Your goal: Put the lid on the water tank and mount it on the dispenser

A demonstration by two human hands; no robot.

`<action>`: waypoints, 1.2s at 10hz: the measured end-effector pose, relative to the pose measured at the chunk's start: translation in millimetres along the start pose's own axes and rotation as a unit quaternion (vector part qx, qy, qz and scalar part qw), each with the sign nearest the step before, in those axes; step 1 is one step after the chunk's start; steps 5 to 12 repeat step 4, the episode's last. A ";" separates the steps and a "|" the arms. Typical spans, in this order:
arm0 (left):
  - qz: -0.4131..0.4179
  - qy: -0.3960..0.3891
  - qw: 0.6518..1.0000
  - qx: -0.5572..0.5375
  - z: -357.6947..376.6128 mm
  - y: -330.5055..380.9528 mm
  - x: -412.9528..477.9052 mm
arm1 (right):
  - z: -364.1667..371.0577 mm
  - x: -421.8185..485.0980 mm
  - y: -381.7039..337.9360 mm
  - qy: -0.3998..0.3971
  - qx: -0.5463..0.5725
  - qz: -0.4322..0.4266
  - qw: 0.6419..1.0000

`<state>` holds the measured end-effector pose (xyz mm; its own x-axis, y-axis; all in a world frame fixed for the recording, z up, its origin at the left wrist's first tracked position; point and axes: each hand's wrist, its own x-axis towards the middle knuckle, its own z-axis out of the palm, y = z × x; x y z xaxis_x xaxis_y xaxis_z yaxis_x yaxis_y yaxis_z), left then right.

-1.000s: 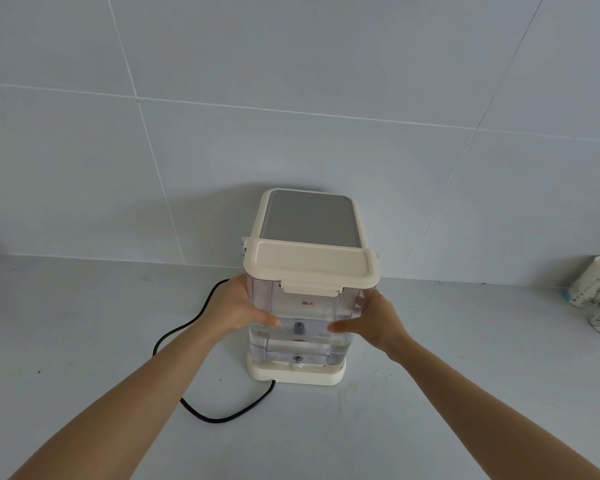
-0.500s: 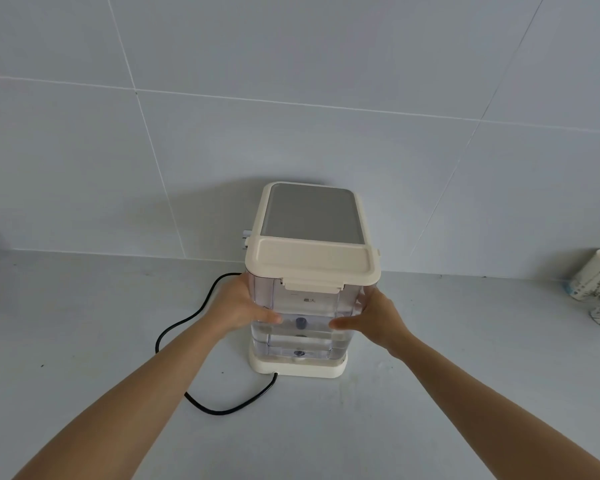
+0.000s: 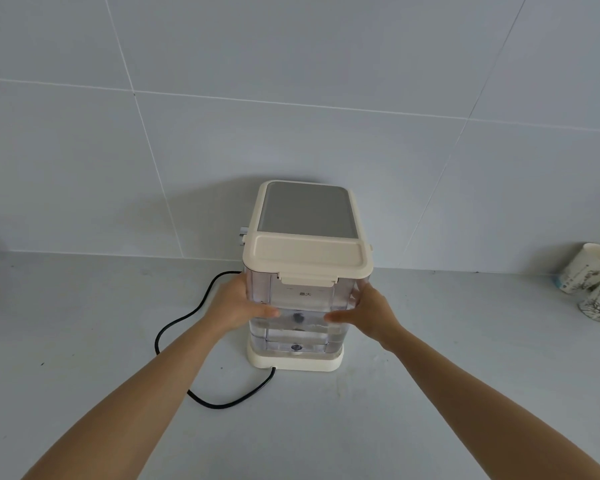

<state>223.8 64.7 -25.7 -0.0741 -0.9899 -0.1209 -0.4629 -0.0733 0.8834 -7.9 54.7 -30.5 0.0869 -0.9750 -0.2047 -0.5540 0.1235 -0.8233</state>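
Note:
The clear water tank (image 3: 300, 306) stands upright on the cream base of the dispenser (image 3: 305, 209), close against its front. A cream lid (image 3: 307, 256) with a front latch covers the tank's top. Some water shows in the lower part of the tank. My left hand (image 3: 238, 303) presses the tank's left side, thumb across its front. My right hand (image 3: 368, 311) holds the right side the same way. The dispenser's top has a grey panel.
A black power cord (image 3: 187, 317) loops over the grey counter to the left and front of the dispenser's base. Two patterned paper cups (image 3: 589, 282) lie at the far right by the tiled wall.
The tank has sunk slightly onto the dispenser's base, and both hands stayed on its sides. The view shifted a little.

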 end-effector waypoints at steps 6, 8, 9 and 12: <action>0.051 0.048 0.998 0.001 3.0 6.7 -22.6 | -3.5 -14.7 -7.9 0.053 -0.005 -0.072 0.996; 0.051 0.048 0.998 0.001 3.0 6.7 -22.6 | -3.5 -14.7 -7.9 0.053 -0.005 -0.072 0.996; 0.051 0.048 0.998 0.001 3.0 6.7 -22.6 | -3.5 -14.7 -7.9 0.053 -0.005 -0.072 0.996; 0.051 0.048 0.998 0.001 3.0 6.7 -22.6 | -3.5 -14.7 -7.9 0.053 -0.005 -0.072 0.996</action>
